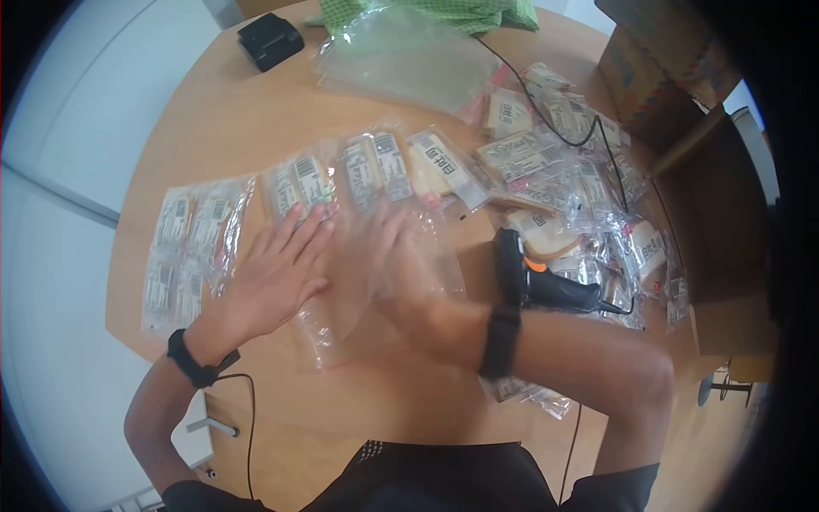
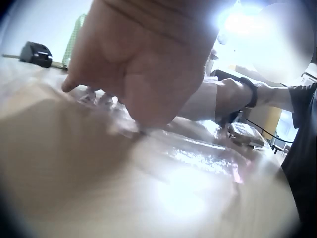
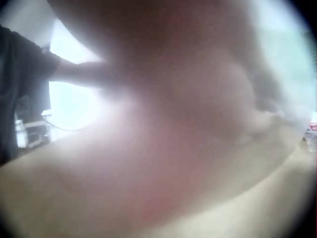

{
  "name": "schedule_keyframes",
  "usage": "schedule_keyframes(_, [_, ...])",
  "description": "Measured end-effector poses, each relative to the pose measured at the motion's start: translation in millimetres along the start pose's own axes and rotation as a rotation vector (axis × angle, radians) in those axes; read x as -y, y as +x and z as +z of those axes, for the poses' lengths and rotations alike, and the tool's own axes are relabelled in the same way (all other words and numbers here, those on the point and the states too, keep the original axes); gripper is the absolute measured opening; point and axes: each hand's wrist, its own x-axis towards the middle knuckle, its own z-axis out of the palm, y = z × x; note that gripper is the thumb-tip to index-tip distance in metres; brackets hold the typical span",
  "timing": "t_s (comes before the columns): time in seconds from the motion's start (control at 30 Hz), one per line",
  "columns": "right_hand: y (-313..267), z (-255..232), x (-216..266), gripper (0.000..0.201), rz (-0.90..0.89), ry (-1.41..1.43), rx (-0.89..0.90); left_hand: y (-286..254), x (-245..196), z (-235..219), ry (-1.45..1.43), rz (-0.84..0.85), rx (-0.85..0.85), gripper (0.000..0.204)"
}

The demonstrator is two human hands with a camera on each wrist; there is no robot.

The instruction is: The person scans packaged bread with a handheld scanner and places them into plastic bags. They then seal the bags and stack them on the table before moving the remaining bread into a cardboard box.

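Note:
My left hand (image 1: 277, 277) lies with fingers spread on a clear plastic bag (image 1: 317, 341) on the table, its fingertips at the lower edge of a labelled packet (image 1: 309, 181). Beside it my right hand (image 1: 426, 294) is blurred, with clear film (image 1: 444, 256) about its fingers; I cannot tell whether it pinches the film. Just beyond the hands lie a pair of labelled packets (image 1: 375, 166) in clear wrap and a packaged bread slice (image 1: 444, 166). The left wrist view shows the left hand (image 2: 143, 64) close over shiny film (image 2: 198, 161); the right wrist view is mostly blur.
A filled clear bag of labelled packets (image 1: 183, 247) lies at the left. Several loose bread packets (image 1: 546, 171) are heaped at the right, with a black barcode scanner (image 1: 546, 282) and its cable. Empty clear bags (image 1: 401, 64), a black device (image 1: 270, 41) and cardboard boxes (image 1: 665, 51) stand around.

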Motion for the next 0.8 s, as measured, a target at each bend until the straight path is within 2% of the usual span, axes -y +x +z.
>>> schedule_keyframes(0.03, [-5.9, -3.0, 10.4, 0.042, -0.119, 0.258, -0.082, -0.6, -1.2, -8.9, 0.028, -0.008, 0.006, 0.07])
schedule_keyframes(0.1, [-41.3, -27.9, 33.3, 0.034, -0.187, 0.255, -0.08, 12.6, -2.6, -13.9, 0.046, 0.002, -0.004, 0.067])
schedule_keyframes(0.13, [-74.1, -74.0, 37.5, 0.03, -0.15, -0.004, 0.009, 21.3, -4.6, -13.2, -0.033, -0.036, -0.127, 0.066])
schedule_keyframes(0.17, [-92.6, -98.0, 28.4, 0.03, -0.146, -0.012, 0.025, 29.9, -7.1, -12.3, -0.114, -0.076, -0.247, 0.065])
schedule_keyframes(0.2, [-109.0, -117.0, 16.6, 0.026, -0.13, 0.154, 0.014, 41.8, -10.1, -11.5, -0.125, -0.069, -0.257, 0.065])
schedule_keyframes(0.23, [-121.6, -124.7, 2.7, 0.022, -0.115, 0.318, 0.003, 56.5, -13.9, -10.5, 0.0, -0.031, -0.298, 0.065])
schedule_keyframes(0.27, [-127.6, -121.1, -18.1, 0.018, 0.057, 0.324, -0.106, 69.5, -17.2, -9.4, 0.127, 0.002, -0.339, 0.064])
schedule_keyframes(0.3, [-130.8, -113.0, -46.2, 0.015, 0.229, 0.329, -0.219, 80.7, -19.8, -6.4, 0.121, 0.001, -0.348, 0.064])
schedule_keyframes(0.33, [-133.4, -96.9, -83.1, 0.012, 0.193, 0.068, -0.279, 90.7, -22.1, -1.6, 0.083, -0.047, -0.285, 0.065])
schedule_keyframes(0.37, [-138.0, -97.7, -111.5, 0.013, 0.308, 0.037, -0.25, 97.0, -23.7, 2.0, 0.049, -0.094, -0.222, 0.066])
schedule_keyframes(0.43, [-143.4, -49.7, -169.6, 0.015, 0.423, -0.213, -0.222, 102.5, -26.5, 5.0, 0.05, -0.115, -0.207, 0.066])
schedule_keyframes(0.5, [-155.9, -8.2, -213.3, 0.019, 0.332, -0.246, -0.279, 104.2, -27.1, 7.7, 0.049, -0.132, -0.182, 0.066])
schedule_keyframes(0.57, [-157.9, -1.8, -223.3, 0.019, 0.322, -0.17, -0.271, 99.7, -23.6, 11.6, 0.101, -0.008, -0.158, 0.069])
schedule_keyframes(0.6, [-158.6, 0.1, -224.7, 0.02, 0.31, -0.091, -0.262, 95.2, -28.7, 12.9, 0.098, -0.01, -0.154, 0.069])
schedule_keyframes(0.67, [-158.5, -11.1, -214.6, 0.02, 0.337, -0.127, -0.301, 79.6, -42.4, 15.1, 0.014, 0.082, -0.223, 0.072])
schedule_keyframes(0.7, [-158.4, -18.9, -206.5, 0.021, 0.366, -0.161, -0.341, 73.0, -49.3, 16.3, 0.015, 0.068, -0.219, 0.072])
schedule_keyframes(0.73, [-159.0, -25.8, -198.8, 0.021, 0.353, -0.153, -0.349, 67.0, -57.7, 17.1, -0.053, 0.124, -0.181, 0.074])
schedule_keyframes(0.77, [-160.4, -33.6, -189.8, 0.022, 0.399, -0.09, -0.489, 61.6, -64.6, 17.3, -0.118, 0.182, -0.142, 0.077])
schedule_keyframes(0.8, [-162.3, -41.2, -180.6, 0.022, 0.448, -0.025, -0.631, 55.9, -70.2, 19.5, -0.109, 0.172, -0.134, 0.077])
